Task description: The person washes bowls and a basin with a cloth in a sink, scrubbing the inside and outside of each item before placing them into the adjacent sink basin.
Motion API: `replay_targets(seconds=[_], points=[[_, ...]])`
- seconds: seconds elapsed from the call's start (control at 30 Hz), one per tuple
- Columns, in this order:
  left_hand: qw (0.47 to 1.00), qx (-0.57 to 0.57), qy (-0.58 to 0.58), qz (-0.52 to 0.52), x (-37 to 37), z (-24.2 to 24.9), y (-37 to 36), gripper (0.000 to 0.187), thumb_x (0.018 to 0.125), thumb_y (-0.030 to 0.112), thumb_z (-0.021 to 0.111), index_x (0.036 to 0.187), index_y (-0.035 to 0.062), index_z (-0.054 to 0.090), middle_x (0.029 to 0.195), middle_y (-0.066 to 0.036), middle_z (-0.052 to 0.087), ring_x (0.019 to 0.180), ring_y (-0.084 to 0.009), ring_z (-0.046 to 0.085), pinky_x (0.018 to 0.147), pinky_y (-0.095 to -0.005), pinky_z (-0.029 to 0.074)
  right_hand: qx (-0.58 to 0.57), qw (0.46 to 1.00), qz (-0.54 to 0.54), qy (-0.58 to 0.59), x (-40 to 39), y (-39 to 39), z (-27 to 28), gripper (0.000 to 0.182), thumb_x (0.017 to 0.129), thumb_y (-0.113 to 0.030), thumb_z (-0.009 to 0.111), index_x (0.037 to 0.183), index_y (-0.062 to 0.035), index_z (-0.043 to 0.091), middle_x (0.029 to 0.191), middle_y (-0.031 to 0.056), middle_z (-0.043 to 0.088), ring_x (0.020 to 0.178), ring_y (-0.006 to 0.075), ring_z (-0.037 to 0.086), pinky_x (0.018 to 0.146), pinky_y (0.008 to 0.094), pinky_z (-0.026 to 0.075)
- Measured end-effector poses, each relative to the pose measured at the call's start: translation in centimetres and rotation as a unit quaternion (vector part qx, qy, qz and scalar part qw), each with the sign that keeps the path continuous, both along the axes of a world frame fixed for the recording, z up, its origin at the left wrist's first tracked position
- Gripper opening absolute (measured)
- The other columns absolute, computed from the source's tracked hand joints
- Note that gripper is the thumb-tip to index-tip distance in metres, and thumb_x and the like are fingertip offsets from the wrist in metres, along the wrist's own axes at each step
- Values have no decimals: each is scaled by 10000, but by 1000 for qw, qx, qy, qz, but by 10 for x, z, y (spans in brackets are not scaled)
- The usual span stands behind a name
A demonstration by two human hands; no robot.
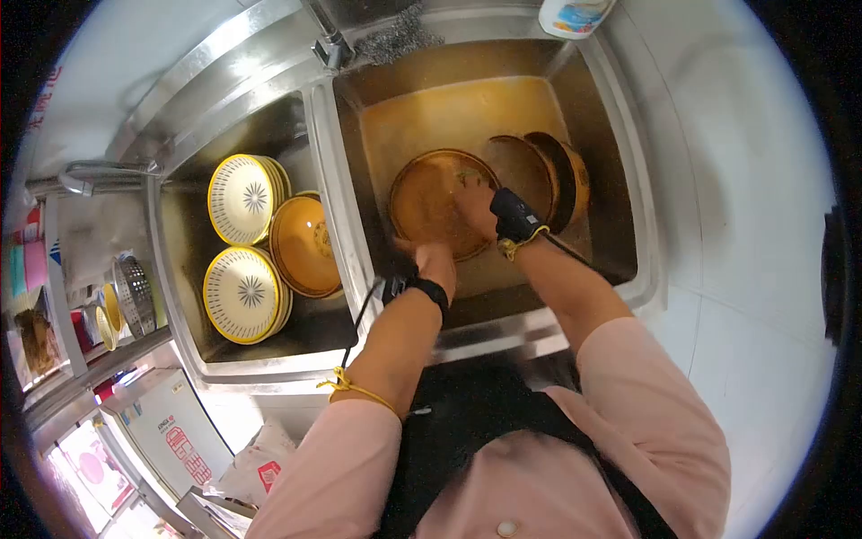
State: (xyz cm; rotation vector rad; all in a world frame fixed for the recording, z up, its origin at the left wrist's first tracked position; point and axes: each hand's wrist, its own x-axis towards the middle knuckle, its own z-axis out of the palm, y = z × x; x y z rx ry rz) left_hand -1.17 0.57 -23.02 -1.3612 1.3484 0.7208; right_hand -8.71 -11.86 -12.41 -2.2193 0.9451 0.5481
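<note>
A round brown bowl [422,202] sits in the murky water of the right basin. My left hand [435,262] grips its near rim, the thumb at the lower left and the other fingers mostly hidden. Inside the bowl, my right hand [476,203] presses against the inner surface on the right. Its fingers look bent and blurred, and whatever may be in them is not clear. Right beside this bowl, more brown bowls [572,184] lie tilted and partly under water.
The left basin holds two stacks of yellow-rimmed patterned bowls [242,199] and a brown bowl [296,244]. A metal divider [339,193] separates the basins. A faucet [334,52], a steel-wool-like heap [402,34] and a white bottle [575,16] are along the back.
</note>
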Motion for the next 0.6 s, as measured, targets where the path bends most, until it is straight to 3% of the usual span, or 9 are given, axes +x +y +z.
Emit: replay_targets(seconds=[0.07,0.13,0.17,0.23,0.33,0.37,0.43,0.5,0.6], points=[[999,1,5,52,-2,60,-13,509,800,368,501,1247,155,384,1316,-6,328,1173,-191,337,939,-369,285,45,989,-111,-84,21,-3,2,541,720,-60,559,1213,-56,337,1235,185,335,981,364,464,754,394,423],[997,4,17,77,-2,100,-22,532,807,401,470,1267,164,345,1331,-9,298,1190,-198,306,955,-379,253,194,906,-279,-252,35,-2,-14,552,719,-75,565,1214,-52,322,1237,188,316,976,380,462,746,401,424],[996,6,20,82,-2,110,-23,544,810,418,455,1277,169,325,1339,-10,284,1199,-202,290,963,-384,237,98,964,-102,-225,42,0,-15,568,752,-217,538,1246,-65,301,1215,187,371,1023,342,455,797,389,422],[996,8,27,89,0,127,-27,569,817,452,424,1297,179,286,1354,-12,254,1217,-210,259,978,-394,204,-1,978,83,-189,43,5,-16,612,785,-359,511,1277,-77,280,1193,186,426,1070,303,449,849,378,419],[994,15,42,95,4,147,-32,605,828,502,378,1326,194,227,1378,-16,210,1244,-221,213,1001,-409,156,124,900,220,-354,16,15,-45,512,771,-185,539,1218,-60,324,1201,179,372,987,352,463,757,408,412],[994,17,47,92,5,150,-31,618,831,519,363,1336,199,207,1386,-17,195,1253,-224,197,1009,-414,140,195,969,-21,-149,9,16,-54,433,778,-208,525,1171,-79,397,1176,157,410,1008,327,455,780,401,399],[993,13,53,103,4,145,-32,591,824,506,380,1305,193,240,1357,-18,226,1229,-226,225,996,-423,157,237,933,-260,73,3,7,-64,365,785,-230,512,1123,-98,471,1150,135,447,1029,303,448,803,393,387],[993,6,53,108,4,137,-31,565,816,493,398,1274,188,274,1328,-20,257,1205,-227,252,984,-432,173,20,998,-61,-24,10,-28,-33,253,762,-212,518,994,-110,529,1087,95,481,1004,260,448,780,357,384],[992,-10,50,111,5,129,-34,526,805,474,424,1228,179,324,1285,-22,303,1169,-229,293,965,-445,199,-297,907,249,-162,26,-75,26,130,727,-184,525,800,-128,617,991,35,531,966,196,449,745,303,381]])
